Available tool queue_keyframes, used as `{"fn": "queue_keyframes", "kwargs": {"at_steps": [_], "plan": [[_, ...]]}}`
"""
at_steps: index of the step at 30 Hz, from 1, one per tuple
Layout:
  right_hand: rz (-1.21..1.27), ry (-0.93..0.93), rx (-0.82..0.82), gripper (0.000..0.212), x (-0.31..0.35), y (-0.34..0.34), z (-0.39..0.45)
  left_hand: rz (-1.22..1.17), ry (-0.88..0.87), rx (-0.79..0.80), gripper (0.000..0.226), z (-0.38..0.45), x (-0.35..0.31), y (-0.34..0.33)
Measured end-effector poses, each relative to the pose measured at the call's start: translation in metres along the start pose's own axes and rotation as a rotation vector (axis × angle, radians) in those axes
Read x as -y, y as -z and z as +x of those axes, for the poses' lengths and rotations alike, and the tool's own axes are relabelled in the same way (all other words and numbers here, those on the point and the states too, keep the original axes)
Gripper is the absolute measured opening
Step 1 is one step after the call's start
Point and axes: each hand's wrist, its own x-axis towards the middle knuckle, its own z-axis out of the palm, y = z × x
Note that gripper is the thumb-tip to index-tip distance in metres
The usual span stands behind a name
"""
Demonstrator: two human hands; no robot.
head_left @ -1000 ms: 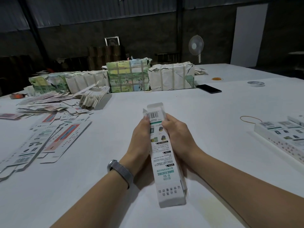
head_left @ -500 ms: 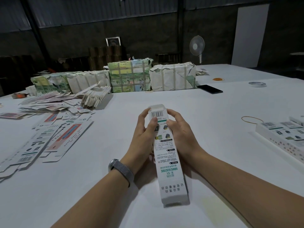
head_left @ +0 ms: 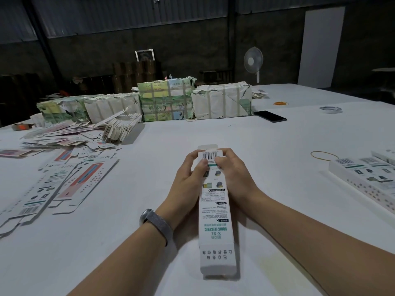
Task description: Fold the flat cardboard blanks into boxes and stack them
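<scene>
Tabletop (head_left: 267,146) was carrying wrapped bundles (head_left: 166,101) at the back, loose flat blanks (head_left: 70,178) on your left and finished boxes (head_left: 363,178) on your right. You had one long box (head_left: 214,210) already squared up mid-table, far end raised, near end down by you, and you looked to be on closing its far end. Left hand (head_left: 188,180) and right hand (head_left: 237,176) were both curled round that end with thumbs on the barcode panel; next I'd say tuck the top flap (head_left: 207,147) in, then move the box onto the right-hand stack.
</scene>
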Motion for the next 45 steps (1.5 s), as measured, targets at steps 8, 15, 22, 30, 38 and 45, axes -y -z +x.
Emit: {"fn": "queue_keyframes", "kwargs": {"at_steps": [8,15,22,30,38,45], "plan": [[-0.002,0.026,-0.042,0.013,-0.002,-0.001,0.001,0.012,0.008,0.004,0.022,0.002,0.002,0.000],[-0.026,0.078,-0.082,0.015,-0.004,0.001,0.002,0.004,0.029,0.007,0.017,0.002,0.005,0.001],[0.000,0.152,-0.092,0.028,-0.001,0.000,0.000,-0.078,0.022,0.003,0.023,0.002,0.004,0.001],[0.003,0.094,-0.045,0.025,0.000,0.002,0.001,-0.060,0.044,0.010,0.020,0.003,0.009,0.003],[0.002,0.053,0.003,0.016,-0.001,0.000,0.002,-0.016,0.024,-0.015,0.012,0.007,0.012,0.004],[0.008,0.058,-0.005,0.011,-0.002,0.000,0.003,-0.056,0.013,-0.004,0.013,0.007,0.012,0.004]]}}
